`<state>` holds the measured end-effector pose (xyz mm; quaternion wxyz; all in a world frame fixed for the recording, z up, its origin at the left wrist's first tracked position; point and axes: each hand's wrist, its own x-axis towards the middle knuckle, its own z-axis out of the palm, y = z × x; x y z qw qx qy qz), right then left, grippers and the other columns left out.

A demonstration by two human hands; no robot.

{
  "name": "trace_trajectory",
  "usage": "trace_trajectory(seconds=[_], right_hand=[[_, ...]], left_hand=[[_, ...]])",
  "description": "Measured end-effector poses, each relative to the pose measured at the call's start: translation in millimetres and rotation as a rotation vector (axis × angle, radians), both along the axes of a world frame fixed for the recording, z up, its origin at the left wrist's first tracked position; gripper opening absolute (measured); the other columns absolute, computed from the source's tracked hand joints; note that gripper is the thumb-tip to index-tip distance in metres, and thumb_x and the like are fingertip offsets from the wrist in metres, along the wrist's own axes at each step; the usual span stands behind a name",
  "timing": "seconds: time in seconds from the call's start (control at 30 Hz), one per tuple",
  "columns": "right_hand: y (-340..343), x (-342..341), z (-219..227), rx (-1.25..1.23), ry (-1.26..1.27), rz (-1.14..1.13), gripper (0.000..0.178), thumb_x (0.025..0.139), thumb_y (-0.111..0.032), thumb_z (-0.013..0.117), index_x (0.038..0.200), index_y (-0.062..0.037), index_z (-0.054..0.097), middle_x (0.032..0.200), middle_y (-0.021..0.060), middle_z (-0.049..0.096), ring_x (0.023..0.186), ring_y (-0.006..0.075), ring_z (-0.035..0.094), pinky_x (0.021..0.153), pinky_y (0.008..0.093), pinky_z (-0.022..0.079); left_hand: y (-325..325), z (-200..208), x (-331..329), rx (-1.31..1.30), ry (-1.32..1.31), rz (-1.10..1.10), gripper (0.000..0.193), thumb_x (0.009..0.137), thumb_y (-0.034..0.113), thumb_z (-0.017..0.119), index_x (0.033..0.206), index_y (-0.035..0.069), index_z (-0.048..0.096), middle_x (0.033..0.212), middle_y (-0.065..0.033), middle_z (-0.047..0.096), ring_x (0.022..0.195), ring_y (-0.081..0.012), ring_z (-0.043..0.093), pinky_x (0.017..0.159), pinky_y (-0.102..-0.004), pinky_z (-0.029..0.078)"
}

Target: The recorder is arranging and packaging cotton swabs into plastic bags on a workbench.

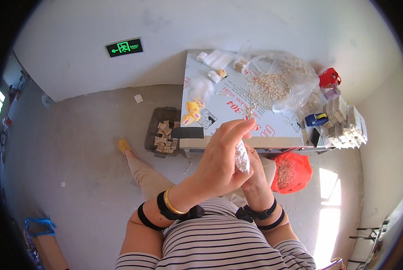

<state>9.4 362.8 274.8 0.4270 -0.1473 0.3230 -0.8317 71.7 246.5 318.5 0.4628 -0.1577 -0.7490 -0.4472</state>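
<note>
Between my two hands, raised in front of my body, is a bundle of cotton swabs (242,158), its many round white tips showing. My left hand (217,157) presses against its left side, with the fingers together and stretched upward past it. My right hand (254,173) closes on the bundle from the right and below; its fingers are partly hidden behind the left hand. Beyond my hands, a loose heap of swabs (269,87) spreads on the metal-topped table (219,123), partly inside a large clear plastic bag (296,92).
A dark crate (150,135) with several small packs stands left of the table. Yellow packets (192,111) lie on its left part. Stacked packs (345,121) and a blue tape dispenser (316,119) fill the right end. A red bag (300,177) sits below, near my leg.
</note>
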Motion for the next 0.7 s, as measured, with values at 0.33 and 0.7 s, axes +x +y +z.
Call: trace_trajectory(seconds=[0.33, 0.7], right_hand=[[5.8, -1.6, 9.4, -0.149, -0.041, 0.149, 0.023, 0.102, -0.013, 0.053, 0.123, -0.0041, 0.061, 0.113, 0.0087, 0.068, 0.102, 0.0207, 0.068, 0.089, 0.0371, 0.057], [9.1, -5.1, 1.4, -0.148, 0.076, 0.100, 0.032, 0.094, -0.013, 0.067, 0.125, -0.0087, 0.060, 0.118, 0.0045, 0.067, 0.111, 0.0190, 0.064, 0.099, 0.0391, 0.051]], left_hand=[[-10.0, 14.2, 8.5, 0.098, -0.070, -0.392, 0.093, 0.068, -0.009, 0.068, 0.150, 0.003, 0.026, 0.139, -0.0227, 0.054, 0.127, -0.0374, 0.055, 0.107, -0.0461, 0.042], [-15.9, 15.1, 20.0, 0.174, -0.161, -0.326, 0.085, 0.070, -0.010, 0.064, 0.150, 0.003, 0.035, 0.138, -0.0142, 0.061, 0.127, -0.0342, 0.054, 0.108, -0.0436, 0.038]])
